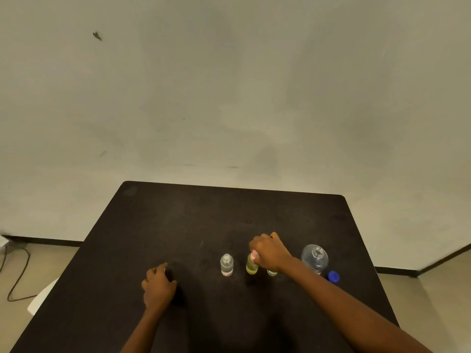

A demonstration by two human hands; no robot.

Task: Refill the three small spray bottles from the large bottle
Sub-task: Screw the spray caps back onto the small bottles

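Hazard: right hand (270,253) clamped on top of yellow spray bottle (251,267), standing on table (229,212) just beside uncapped clear spray bottle (226,264), could topple either when twisting; left hand (159,286) curled well apart, hold unclear

yellow bottle (251,267) top under R hand (270,253), 3rd bottle (272,272) half-hidden

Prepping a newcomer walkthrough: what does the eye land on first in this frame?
The right hand grips the top of the yellow-green bottle, which stands just right of an uncapped clear small bottle on the dark table. Farther right the large clear bottle stands open, a blue cap lying by its base. The left hand lies curled on the table at left; whether it holds anything is unclear.
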